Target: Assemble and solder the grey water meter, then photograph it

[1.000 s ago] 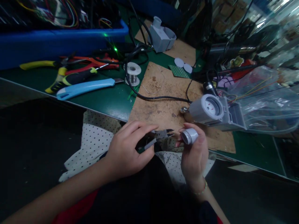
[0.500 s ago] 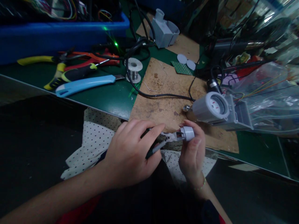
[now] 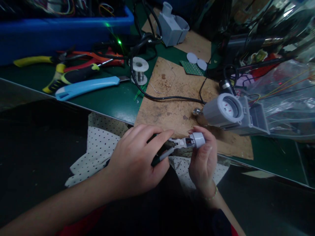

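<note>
My left hand (image 3: 141, 159) is wrapped round the dark handles of a pair of pliers (image 3: 181, 143). The jaws point right and meet a small grey plastic cap (image 3: 198, 140); what exactly they grip inside its edge is too small to tell. That cap is pinched between the thumb and fingers of my right hand (image 3: 203, 160). Both hands are over my lap, just off the front edge of a brown board (image 3: 169, 113). Beyond my right hand, a grey plastic housing (image 3: 222, 109) with a round socket lies on the board.
Several hand tools, among them a blue utility knife (image 3: 88, 88) and yellow-handled pliers (image 3: 57, 78), lie at left. A solder spool (image 3: 139, 70) stands behind the board. A black cable (image 3: 169, 97) crosses it. A blue bin (image 3: 66, 36) and another grey housing (image 3: 172, 29) are farther back.
The bench items sit slightly higher in the picture as the view shifts a little. Both hands keep their hold on the pliers and the cap, with hardly any movement.
</note>
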A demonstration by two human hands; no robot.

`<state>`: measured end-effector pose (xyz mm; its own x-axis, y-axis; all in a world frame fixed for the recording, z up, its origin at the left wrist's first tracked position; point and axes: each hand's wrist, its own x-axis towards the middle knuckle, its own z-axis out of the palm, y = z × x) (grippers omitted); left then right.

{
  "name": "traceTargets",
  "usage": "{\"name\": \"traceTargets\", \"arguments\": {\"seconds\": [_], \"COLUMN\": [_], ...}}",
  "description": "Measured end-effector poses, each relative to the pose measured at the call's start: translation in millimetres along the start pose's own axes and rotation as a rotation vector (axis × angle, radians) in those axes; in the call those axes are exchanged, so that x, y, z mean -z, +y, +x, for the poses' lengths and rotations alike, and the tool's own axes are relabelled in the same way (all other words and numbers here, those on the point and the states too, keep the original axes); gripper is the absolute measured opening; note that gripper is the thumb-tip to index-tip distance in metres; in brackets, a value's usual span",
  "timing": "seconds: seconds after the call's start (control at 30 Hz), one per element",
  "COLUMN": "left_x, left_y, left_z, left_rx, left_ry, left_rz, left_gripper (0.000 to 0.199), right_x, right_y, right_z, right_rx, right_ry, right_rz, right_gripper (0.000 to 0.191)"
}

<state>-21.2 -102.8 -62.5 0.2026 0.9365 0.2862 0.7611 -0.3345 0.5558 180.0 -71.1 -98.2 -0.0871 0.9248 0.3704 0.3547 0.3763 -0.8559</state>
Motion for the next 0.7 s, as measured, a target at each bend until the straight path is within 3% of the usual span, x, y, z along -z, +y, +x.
{"name": "traceTargets", "arguments": {"seconds": [0.7], "left_x": [3.7], "left_y": [-5.1], "left_z": [-1.9], "left_rx": [-0.04], "left_ry": [-0.014], "left_rz": [0.078], "left_gripper": [0.044], "right_x": [2.0], "right_y": [-6.2], "right_z": [0.9], "right_rx": [0.07], "right_ry": [-0.002], "right_rz": [-0.099], "right_gripper": [0.037]}}
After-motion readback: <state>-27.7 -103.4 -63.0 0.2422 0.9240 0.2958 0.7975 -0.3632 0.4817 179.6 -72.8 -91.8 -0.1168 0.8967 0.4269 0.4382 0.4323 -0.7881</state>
